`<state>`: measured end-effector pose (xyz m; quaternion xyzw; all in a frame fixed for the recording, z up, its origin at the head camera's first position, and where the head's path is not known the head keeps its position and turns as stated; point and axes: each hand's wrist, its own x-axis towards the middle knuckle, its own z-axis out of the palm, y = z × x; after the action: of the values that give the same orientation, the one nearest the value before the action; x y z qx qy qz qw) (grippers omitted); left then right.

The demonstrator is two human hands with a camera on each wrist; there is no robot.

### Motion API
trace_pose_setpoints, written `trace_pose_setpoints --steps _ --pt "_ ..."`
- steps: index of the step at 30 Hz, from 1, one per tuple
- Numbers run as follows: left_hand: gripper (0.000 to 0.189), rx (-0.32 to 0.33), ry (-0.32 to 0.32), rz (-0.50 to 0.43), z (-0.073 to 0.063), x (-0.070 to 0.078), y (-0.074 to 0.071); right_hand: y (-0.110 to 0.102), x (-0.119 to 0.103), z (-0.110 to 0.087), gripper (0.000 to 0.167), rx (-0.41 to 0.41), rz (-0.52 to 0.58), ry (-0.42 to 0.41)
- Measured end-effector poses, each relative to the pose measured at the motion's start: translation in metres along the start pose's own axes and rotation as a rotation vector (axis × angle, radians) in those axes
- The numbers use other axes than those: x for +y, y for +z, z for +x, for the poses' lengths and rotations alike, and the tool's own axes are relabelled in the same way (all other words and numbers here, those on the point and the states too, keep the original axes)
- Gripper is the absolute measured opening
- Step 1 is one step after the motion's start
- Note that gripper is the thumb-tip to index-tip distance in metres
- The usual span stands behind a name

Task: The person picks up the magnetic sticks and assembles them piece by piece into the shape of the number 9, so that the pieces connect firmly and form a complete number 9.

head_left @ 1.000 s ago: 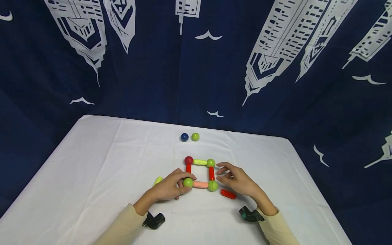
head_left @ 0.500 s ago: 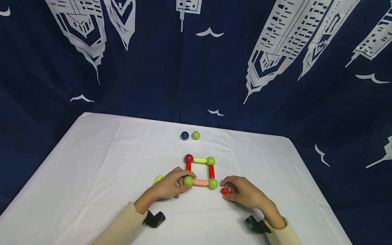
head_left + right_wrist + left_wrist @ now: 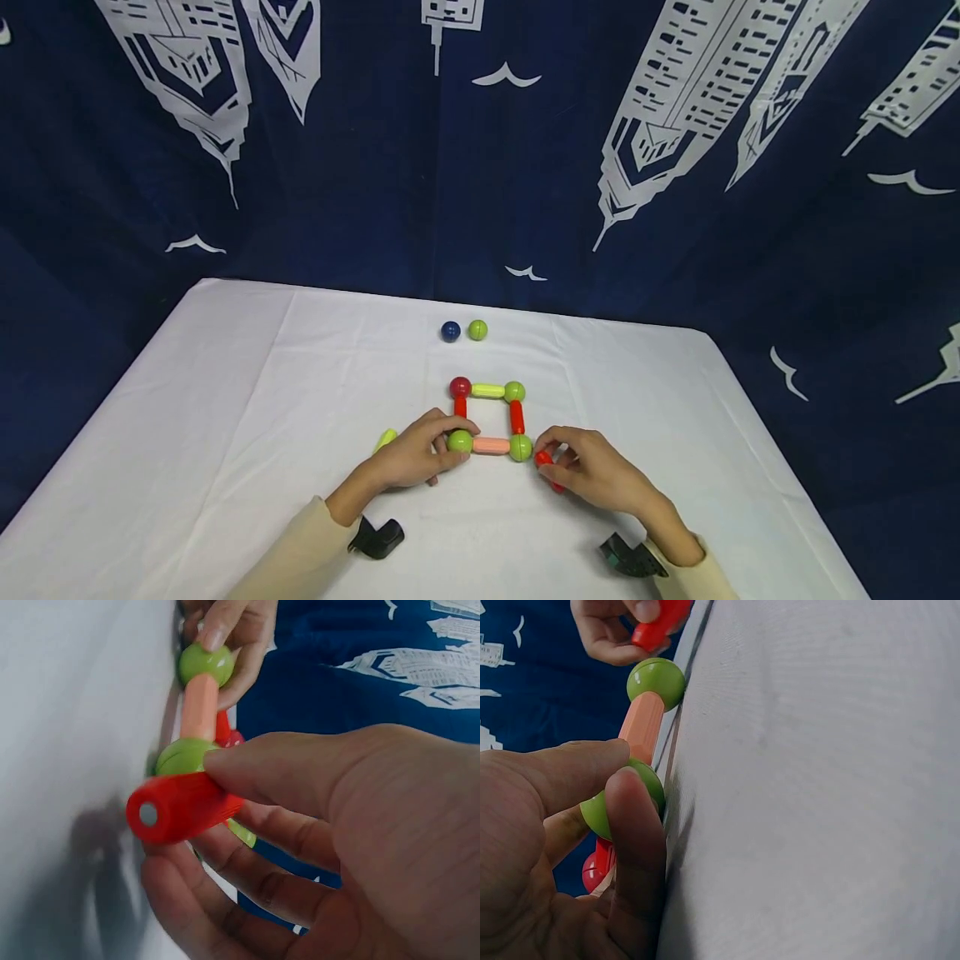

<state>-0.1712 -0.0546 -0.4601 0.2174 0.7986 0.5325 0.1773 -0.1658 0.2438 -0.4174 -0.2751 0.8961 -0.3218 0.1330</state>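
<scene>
While the left hand (image 3: 416, 452) pinches a glossy lime-green ball (image 3: 461, 442) between thumb and fingers, the right hand (image 3: 600, 473) grips a loose short red rod (image 3: 543, 459), its bare end showing a grey disc in the right wrist view; the pinched ball forms the half-past-seven corner of a square frame (image 3: 517, 419) lying on a white-clothed bench (image 3: 262, 400). Round that frame, a salmon-pink rod (image 3: 491, 446) sits at six o'clock, a second green ball (image 3: 521, 447) at half past four, red rods at three and nine, a third green ball (image 3: 514, 392) at half past one, a yellow-green rod (image 3: 488, 390) at twelve and a dark red ball (image 3: 461, 387) at half past ten; the loose rod is just beside the half-past-four ball, though whether they touch I cannot tell. A partly hidden yellow-green stick (image 3: 386, 439) lies at ten o'clock from the left hand; beyond the frame, a navy-blue ball (image 3: 450, 332) rests at eleven, a separate green ball (image 3: 477, 330) near twelve.
</scene>
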Motion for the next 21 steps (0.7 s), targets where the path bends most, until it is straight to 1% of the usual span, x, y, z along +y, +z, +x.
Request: trace_pose_setpoints --steps 3,5,8,10,12,15,18,21 --pt "0.035 0.002 0.001 0.002 0.0 0.0 0.001 0.0 -0.004 0.0 0.018 0.003 0.063 0.005" --pt "0.035 0.004 0.001 0.004 0.0 0.0 0.001 0.001 -0.005 0.0 0.019 -0.008 0.135 0.009" --pt "0.035 0.003 0.003 0.006 0.0 0.001 0.001 0.003 -0.007 0.0 0.024 -0.023 0.241 0.034" --pt "0.035 0.003 0.001 0.007 0.0 0.001 0.001 0.005 -0.008 0.0 0.03 -0.026 0.294 0.064" --pt "0.035 0.004 -0.003 0.006 0.0 0.002 0.001 0.007 -0.008 0.0 0.039 -0.029 0.318 0.093" --pt "0.036 0.005 -0.011 0.004 -0.001 0.002 0.001 0.01 -0.008 0.001 0.05 -0.034 0.323 0.129" --pt "0.036 0.006 -0.007 0.003 0.0 0.003 0.002 0.011 -0.008 0.0 0.058 -0.036 0.324 0.17" --pt "0.036 0.013 -0.005 0.003 -0.001 0.002 0.001 0.012 -0.01 0.003 0.066 -0.037 0.363 0.219"
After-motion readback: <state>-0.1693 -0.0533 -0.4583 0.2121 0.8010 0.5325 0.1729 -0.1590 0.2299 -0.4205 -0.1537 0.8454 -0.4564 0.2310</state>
